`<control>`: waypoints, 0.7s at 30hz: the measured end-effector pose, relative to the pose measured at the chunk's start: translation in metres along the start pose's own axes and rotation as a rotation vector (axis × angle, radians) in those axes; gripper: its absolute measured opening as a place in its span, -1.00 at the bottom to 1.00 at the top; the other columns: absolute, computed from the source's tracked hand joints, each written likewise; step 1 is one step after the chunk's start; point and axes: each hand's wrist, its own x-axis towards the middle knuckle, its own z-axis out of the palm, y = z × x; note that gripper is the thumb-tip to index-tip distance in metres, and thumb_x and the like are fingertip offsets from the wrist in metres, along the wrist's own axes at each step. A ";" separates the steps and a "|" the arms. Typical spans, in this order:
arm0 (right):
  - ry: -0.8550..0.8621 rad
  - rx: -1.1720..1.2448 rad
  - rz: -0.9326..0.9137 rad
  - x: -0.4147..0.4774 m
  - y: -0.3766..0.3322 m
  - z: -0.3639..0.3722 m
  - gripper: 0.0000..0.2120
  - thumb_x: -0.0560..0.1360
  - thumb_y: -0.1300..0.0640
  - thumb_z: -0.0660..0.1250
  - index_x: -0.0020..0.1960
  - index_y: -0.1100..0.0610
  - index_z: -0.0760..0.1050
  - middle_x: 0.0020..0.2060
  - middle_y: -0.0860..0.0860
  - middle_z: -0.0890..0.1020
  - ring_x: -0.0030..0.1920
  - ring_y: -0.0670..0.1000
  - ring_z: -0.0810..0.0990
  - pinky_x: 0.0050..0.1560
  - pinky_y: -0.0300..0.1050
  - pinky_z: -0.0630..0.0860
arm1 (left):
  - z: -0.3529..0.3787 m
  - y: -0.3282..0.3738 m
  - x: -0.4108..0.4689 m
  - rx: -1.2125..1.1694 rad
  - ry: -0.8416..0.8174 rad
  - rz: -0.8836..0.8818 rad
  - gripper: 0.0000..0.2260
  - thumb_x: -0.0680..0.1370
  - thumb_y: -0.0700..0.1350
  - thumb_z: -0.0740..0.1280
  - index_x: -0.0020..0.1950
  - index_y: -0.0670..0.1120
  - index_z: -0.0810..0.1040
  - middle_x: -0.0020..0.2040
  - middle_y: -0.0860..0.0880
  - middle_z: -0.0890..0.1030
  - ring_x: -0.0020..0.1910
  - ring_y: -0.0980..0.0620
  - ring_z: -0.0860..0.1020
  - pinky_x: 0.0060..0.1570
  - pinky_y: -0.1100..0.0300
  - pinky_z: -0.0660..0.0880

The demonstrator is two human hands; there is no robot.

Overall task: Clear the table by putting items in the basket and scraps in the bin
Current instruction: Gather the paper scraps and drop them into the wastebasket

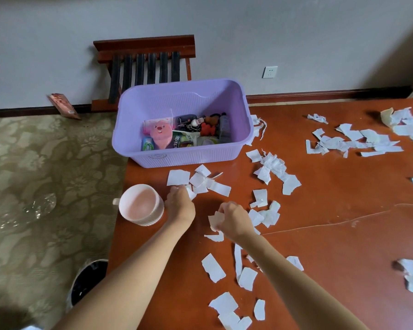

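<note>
Roughly mid-task, by my reading. Head view only.

Basket (184, 160): lilac plastic, ribbed walls, rounded corners. It sits at the far left corner of the table (332, 198). Inside are a pink plastic toy (160, 135), printed packets and small dark odds. The item half looks nearly done. One mug (141, 204) is left out, white and ribbed with a pinkish inside. It stands near the table's left edge, just beside the left hand (180, 203).

The scrap half looks barely dented. Paper scraps (198, 181) are thin, white and ragged-edged. Some lie flat and some are crumpled. They are strewn in clusters before the basket, around both hands, along the near edge and far out to the right. The table top is smooth and red-brown with a slight sheen.

Left hand: fingers curled down, pinching scraps at the near edge of the cluster in front of the basket.

Right hand (234, 220): fingers clenched round a small wad of torn pieces, low over the table.

Bin (88, 282): dark and round with a shiny clear liner. It stands on patterned carpet below the table's left edge, under the left forearm. Whether it holds any scraps cannot be told.
</note>
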 end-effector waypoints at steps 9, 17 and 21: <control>0.273 0.081 -0.114 0.041 -0.011 -0.028 -0.86 0.48 0.16 0.35 -0.04 0.24 0.55 0.24 0.10 0.43 -0.01 0.07 0.54 -0.12 -0.19 0.57 | 0.010 0.001 0.014 0.048 0.071 -0.027 -0.73 0.54 -0.19 0.30 0.24 -0.13 0.50 0.34 -0.11 0.28 0.33 -0.14 0.25 0.28 0.03 0.28; 0.042 -0.059 -0.207 0.073 -0.017 -0.033 -0.81 0.50 0.18 0.34 0.08 0.23 0.51 0.24 0.05 0.41 -0.02 0.04 0.53 -0.03 -0.22 0.56 | 0.008 0.005 0.021 0.020 0.076 -0.021 -0.70 0.55 -0.17 0.31 0.28 -0.10 0.47 0.29 -0.14 0.38 0.27 -0.13 0.35 0.23 0.05 0.36; 0.100 -0.062 -0.169 0.072 -0.015 -0.031 -0.81 0.50 0.22 0.32 0.11 0.23 0.47 0.01 0.09 0.51 -0.15 0.01 0.49 -0.18 -0.31 0.46 | 0.005 0.008 0.021 -0.106 0.062 0.024 -0.74 0.51 -0.30 0.31 0.20 -0.18 0.47 0.21 -0.14 0.36 0.14 -0.14 0.48 0.09 0.13 0.45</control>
